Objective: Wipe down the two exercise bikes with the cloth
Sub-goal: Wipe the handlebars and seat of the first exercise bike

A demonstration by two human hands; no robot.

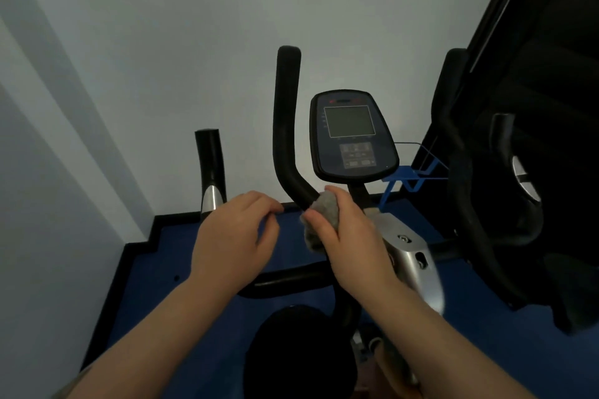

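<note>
An exercise bike stands right in front of me, with a dark console (351,136) on a post and a tall black handlebar (287,126) curving up to its left. My right hand (350,236) grips a bunched grey cloth (325,209) and holds it against the lower bend of that handlebar. My left hand (233,243) hovers just left of the bar with its fingers loosely curled and nothing in it. A short black and silver grip (211,168) stands further left. The bike's black saddle (291,353) is below my arms. Parts of a second dark machine (505,204) fill the right side.
Pale walls rise close behind and to the left. The floor (168,256) is blue with a black skirting edge. A blue wire holder (411,175) sticks out right of the console. The silver frame housing (411,256) lies under my right wrist.
</note>
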